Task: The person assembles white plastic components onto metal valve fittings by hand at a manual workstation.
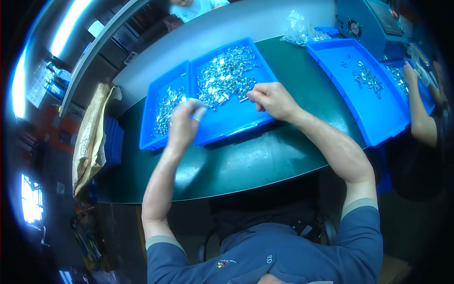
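Two blue trays sit side by side in front of me. The larger tray (236, 131) holds a pile of small shiny metal parts (222, 75); the smaller left tray (150, 106) has similar metal parts (165, 111). Over the larger tray's right side, my right hand (276, 102) is closed in a pinch, with a small metal cylinder (243, 99) showing at its fingertips. My left hand (183, 124) hovers where the two trays meet, smeared by motion. Something whitish (199, 112) shows at its thumb; whether it is worn or held, I cannot tell.
On the green table (227, 170), a third blue tray (378, 113) at right has a few metal parts. Behind it lie clear plastic bags (298, 33) near a machine (369, 21). Brown paper (90, 137) stands at left. Another person's arm (421, 109) reaches in at far right.
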Demonstrator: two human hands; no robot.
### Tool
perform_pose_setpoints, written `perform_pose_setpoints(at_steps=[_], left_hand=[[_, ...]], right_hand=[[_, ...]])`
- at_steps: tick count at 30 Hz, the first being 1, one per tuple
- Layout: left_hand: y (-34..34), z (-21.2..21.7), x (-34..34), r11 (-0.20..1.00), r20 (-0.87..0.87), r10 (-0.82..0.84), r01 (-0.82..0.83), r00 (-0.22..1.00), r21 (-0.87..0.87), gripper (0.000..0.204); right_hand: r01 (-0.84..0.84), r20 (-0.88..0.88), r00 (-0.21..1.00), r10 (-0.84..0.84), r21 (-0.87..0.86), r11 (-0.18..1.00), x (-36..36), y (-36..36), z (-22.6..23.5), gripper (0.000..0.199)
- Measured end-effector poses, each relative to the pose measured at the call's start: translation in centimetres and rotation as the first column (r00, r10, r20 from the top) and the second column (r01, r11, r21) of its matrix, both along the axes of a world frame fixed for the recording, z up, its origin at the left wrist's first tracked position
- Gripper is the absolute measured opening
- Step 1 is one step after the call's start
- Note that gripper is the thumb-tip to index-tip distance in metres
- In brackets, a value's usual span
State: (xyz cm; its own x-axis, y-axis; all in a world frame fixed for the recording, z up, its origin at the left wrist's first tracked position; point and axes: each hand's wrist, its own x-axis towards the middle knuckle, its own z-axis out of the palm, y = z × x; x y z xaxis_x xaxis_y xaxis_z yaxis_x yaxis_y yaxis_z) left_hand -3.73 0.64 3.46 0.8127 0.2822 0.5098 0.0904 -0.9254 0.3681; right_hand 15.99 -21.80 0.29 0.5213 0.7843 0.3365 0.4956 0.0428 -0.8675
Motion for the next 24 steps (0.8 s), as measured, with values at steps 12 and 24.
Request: perform_pose_setpoints(at_steps=[12, 24], left_hand=[[2.8, -2.9, 3.9, 0.835, -0.332, 0.043, 0.149, 0.942, 0.53, 0.023], [-1.8, -2.8, 4.1, 0.993, -0.314, -0.093, 0.067, 0.945, -0.095, 0.018]], right_hand=[[-0.009, -0.045, 0.999, 0.01, 0.012, 1.0, -0.4, 0.4, 0.2, 0.035], [0.051, 0.278, 0.959, -0.045, -0.016, 0.999, -1.2, 0.0, -0.3, 0.027]])
